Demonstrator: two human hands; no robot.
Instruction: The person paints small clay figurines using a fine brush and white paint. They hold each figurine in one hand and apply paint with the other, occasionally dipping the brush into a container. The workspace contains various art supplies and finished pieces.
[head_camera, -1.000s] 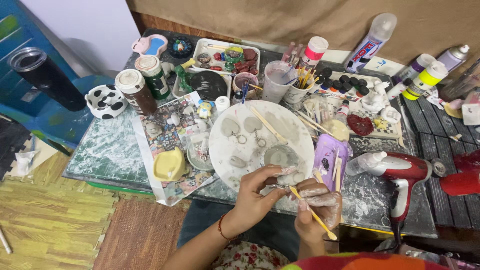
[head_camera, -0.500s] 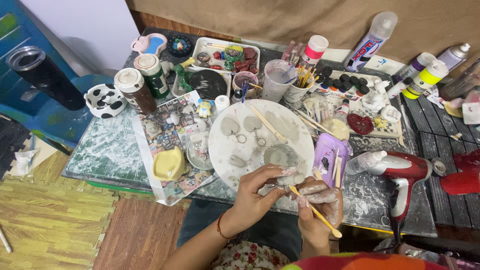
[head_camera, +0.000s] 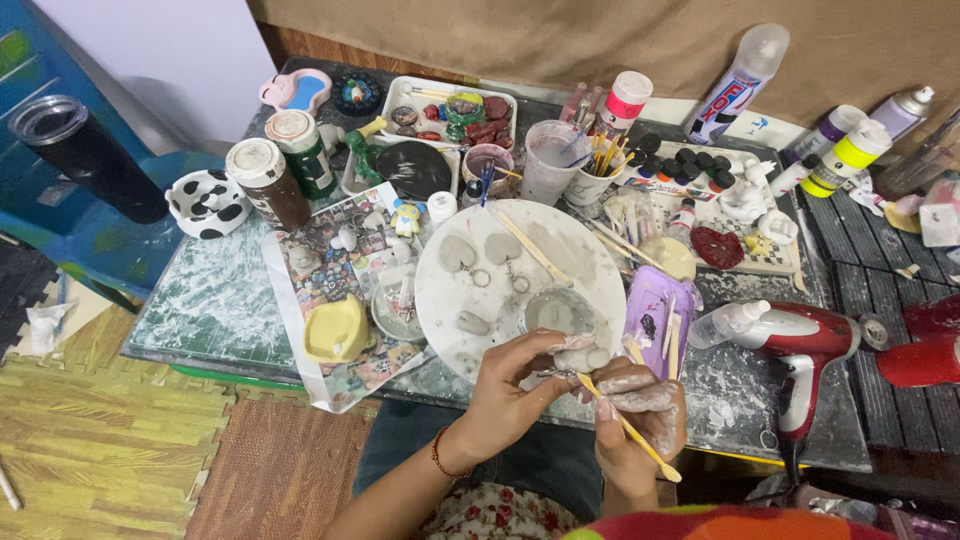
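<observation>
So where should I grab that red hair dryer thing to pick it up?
Probably by the handle: on the red heat gun it sticks out toward the near table edge, free of clutter. Come from the near side and wrap your fingers around it. The pale nozzle end points left at the purple tray, so keep off that end.

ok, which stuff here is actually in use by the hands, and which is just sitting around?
In use:
- left hand holding the small grey clay piece
- right hand holding the yellow modelling stick against it
- round white board beneath them

Lying about:
- red heat gun
- cow-print bowl
- yellow mould
- purple tray
- brown jar
</observation>
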